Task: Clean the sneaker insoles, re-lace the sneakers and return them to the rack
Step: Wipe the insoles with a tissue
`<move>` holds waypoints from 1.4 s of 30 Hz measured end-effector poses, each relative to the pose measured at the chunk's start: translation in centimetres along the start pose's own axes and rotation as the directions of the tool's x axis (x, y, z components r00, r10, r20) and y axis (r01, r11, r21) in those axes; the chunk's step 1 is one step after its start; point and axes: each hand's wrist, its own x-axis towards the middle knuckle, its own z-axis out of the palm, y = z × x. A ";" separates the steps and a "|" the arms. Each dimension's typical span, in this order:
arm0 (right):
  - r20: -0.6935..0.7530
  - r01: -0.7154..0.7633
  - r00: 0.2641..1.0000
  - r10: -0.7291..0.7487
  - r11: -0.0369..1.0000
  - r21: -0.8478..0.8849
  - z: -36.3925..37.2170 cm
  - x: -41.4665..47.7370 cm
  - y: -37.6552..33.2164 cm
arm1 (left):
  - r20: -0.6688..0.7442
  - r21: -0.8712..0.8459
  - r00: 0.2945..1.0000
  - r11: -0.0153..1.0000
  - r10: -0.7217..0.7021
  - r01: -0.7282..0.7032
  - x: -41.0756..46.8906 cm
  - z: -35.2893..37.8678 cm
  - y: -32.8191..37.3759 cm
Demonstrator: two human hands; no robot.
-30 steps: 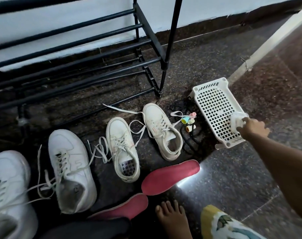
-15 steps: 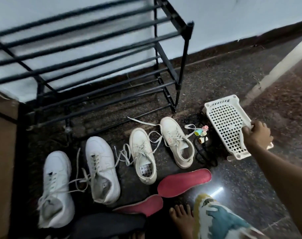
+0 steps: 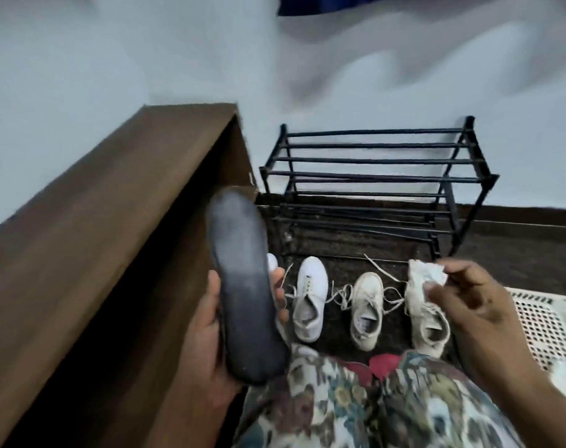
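Observation:
My left hand [image 3: 207, 334] grips a dark grey insole [image 3: 241, 286] by its heel end and holds it upright, toe up. My right hand [image 3: 469, 295] pinches a crumpled white wipe [image 3: 424, 273] to the right of the insole. On the dark floor stand a white sneaker [image 3: 309, 295], a cream sneaker [image 3: 367, 312] and another cream sneaker [image 3: 427, 324], laces loose. The toe of one more white sneaker [image 3: 272, 261] peeks from behind the insole. Two red insoles [image 3: 382, 363] lie partly hidden behind my knees. The black shoe rack [image 3: 372, 176] stands bare against the wall.
A brown wooden board [image 3: 91, 240] runs along the left, close to my left arm. A white perforated plastic basket [image 3: 546, 328] lies on the floor at the right. My patterned trousers [image 3: 356, 405] fill the bottom of the view.
My right hand came away from the basket with a white wipe. My left hand has come into view holding a grey insole. The view rose and pulled back from the floor.

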 end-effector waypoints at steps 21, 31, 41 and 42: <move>0.574 0.781 0.622 -0.533 0.480 -0.401 9.0 -18.3 -6.8 | 0.536 -0.152 0.778 0.869 -0.328 0.471 -8.4 -4.7 -6.1; 0.487 0.615 0.788 -0.376 0.455 -0.644 9.8 -13.0 -8.1 | 0.598 -0.318 0.782 0.842 -0.179 0.436 -8.4 -3.5 -5.8; 0.323 0.522 0.847 -0.423 0.542 -0.659 9.8 -8.3 -7.6 | 0.622 -0.219 0.769 0.909 -0.150 0.354 -7.8 -2.9 -5.1; 0.380 0.559 0.827 -0.414 0.536 -0.633 9.6 -9.4 -7.5 | 0.630 -0.227 0.759 0.897 -0.162 0.380 -7.5 -2.5 -4.6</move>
